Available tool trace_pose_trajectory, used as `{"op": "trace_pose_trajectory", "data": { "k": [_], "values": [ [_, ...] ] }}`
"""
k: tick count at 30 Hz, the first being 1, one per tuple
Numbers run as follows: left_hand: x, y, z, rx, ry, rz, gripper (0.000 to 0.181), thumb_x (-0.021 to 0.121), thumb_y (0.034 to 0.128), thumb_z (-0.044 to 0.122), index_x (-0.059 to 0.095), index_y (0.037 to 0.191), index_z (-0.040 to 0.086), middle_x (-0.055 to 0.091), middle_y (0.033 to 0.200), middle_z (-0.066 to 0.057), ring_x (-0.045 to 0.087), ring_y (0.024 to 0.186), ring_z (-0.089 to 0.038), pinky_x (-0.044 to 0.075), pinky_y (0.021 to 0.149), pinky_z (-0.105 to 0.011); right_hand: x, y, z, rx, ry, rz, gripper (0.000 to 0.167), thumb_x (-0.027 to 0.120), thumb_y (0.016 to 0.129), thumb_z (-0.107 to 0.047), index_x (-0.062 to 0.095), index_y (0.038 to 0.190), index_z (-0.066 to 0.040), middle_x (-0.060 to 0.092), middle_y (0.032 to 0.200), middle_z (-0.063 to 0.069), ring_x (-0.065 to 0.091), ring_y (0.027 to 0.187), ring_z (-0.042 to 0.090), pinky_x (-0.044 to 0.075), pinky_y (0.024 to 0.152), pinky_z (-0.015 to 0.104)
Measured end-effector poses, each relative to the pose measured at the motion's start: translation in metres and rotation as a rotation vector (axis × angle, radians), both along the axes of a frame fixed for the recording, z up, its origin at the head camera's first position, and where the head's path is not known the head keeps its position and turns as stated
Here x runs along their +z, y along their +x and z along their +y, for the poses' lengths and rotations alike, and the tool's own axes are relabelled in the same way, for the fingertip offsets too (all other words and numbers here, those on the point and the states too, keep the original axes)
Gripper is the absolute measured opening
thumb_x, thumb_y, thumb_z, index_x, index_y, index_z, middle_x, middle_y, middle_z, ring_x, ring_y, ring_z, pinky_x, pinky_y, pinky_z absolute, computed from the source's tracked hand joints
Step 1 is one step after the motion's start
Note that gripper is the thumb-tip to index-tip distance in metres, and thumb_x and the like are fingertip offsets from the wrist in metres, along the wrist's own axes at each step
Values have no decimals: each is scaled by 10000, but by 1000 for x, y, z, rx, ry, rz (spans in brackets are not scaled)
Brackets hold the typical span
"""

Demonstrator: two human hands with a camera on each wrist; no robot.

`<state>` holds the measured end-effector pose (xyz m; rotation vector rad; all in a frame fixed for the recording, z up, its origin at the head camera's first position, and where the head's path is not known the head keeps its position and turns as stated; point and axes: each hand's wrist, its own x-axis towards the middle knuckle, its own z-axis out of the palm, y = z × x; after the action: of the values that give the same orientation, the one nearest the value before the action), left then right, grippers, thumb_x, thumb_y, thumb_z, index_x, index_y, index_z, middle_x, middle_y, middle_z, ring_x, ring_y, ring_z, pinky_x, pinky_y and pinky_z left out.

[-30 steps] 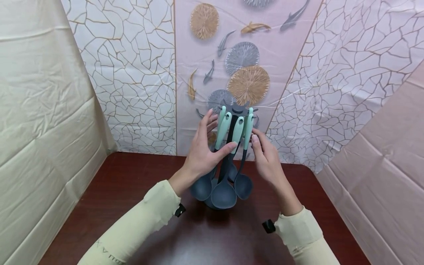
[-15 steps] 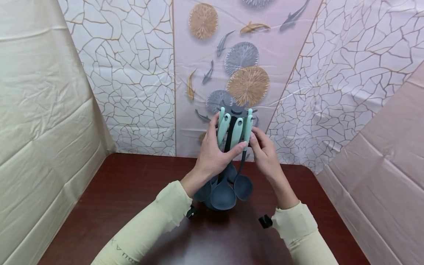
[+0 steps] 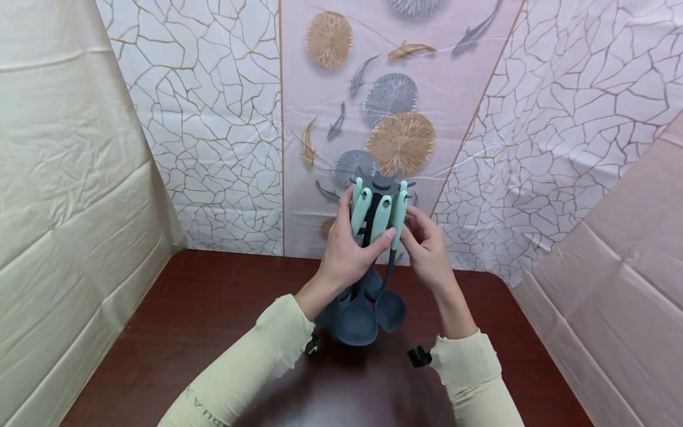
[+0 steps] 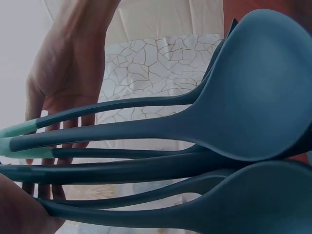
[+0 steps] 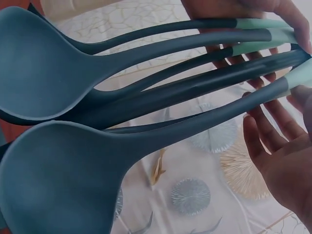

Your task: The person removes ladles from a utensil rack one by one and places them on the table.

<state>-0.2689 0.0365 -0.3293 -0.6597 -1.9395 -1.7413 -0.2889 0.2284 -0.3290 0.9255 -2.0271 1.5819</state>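
Observation:
A dark stand (image 3: 381, 182) holds several dark utensils with mint-green handles hanging around it. My left hand (image 3: 344, 252) wraps round the handles from the left, its thumb across the front to the rightmost handle (image 3: 399, 219). Thumb and fingers of my right hand (image 3: 431, 252) pinch that handle from the right; its ladle bowl (image 3: 391, 311) hangs below. In the left wrist view, a large ladle bowl (image 4: 258, 87) covers part of the stand. The right wrist view shows my left hand (image 5: 234, 9) above the handles and my right hand (image 5: 287, 165) at the lower right, fingertips partly hidden.
A dark red-brown table (image 3: 213, 314) lies under the stand. Behind it hangs patterned cloth (image 3: 213, 118) with fish and round shapes; plain cream cloth (image 3: 69, 178) flanks the left side and pinkish cloth (image 3: 624, 267) the right.
My left hand has moved right and closed round the handles, its thumb reaching the rightmost one. My right hand's fingers have closed in on that handle, and its ladle bowl has tilted slightly.

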Motion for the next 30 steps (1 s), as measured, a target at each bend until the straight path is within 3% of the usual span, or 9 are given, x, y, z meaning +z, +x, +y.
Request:
{"op": "trace_pose_trajectory", "data": {
  "k": [4,9,16,22,26,30],
  "values": [
    [0,-3,-2,-51,-6,4,940,783,944,369,211,1676,225,527,1504,-44,610,1260,-189,537,1008,-431,-1,2,-1,17,-9,-8,452,573,1090,-34,541,1538,-85,691,1361,125,709,1190,186,572,892,267],
    [1,-7,-7,-100,-33,0,910,777,957,318,222,1671,219,553,1479,-70,652,1181,-211,567,940,-422,0,5,-1,-9,14,-16,490,581,1085,-27,520,1562,-123,682,1358,153,724,1146,169,576,851,257],
    [3,-7,-7,-112,-21,-2,899,778,964,314,230,1673,252,557,1491,-59,650,1212,-209,565,960,-431,6,6,-3,-46,41,-1,470,584,1087,-38,535,1547,-124,696,1293,152,724,1001,148,539,723,243],
    [1,-8,-7,-108,-24,-22,917,776,972,322,203,1686,269,526,1540,-63,636,1261,-202,554,990,-435,8,6,-7,-121,8,11,410,609,1068,-19,602,1471,-89,700,1241,119,735,1094,163,594,786,247],
    [0,-9,-9,-123,-21,1,898,782,977,273,219,1678,284,595,1454,-78,681,1179,-212,573,952,-429,8,7,-9,-152,27,22,397,627,1065,-44,613,1457,-105,711,1233,126,739,1093,223,590,783,251],
    [-1,-11,-10,-125,-29,23,888,777,979,281,225,1674,305,639,1384,-72,699,1122,-198,578,928,-419,10,9,-9,-157,52,17,399,618,1076,-65,610,1469,-137,715,1203,167,742,1041,197,583,789,248]
  ]
}}
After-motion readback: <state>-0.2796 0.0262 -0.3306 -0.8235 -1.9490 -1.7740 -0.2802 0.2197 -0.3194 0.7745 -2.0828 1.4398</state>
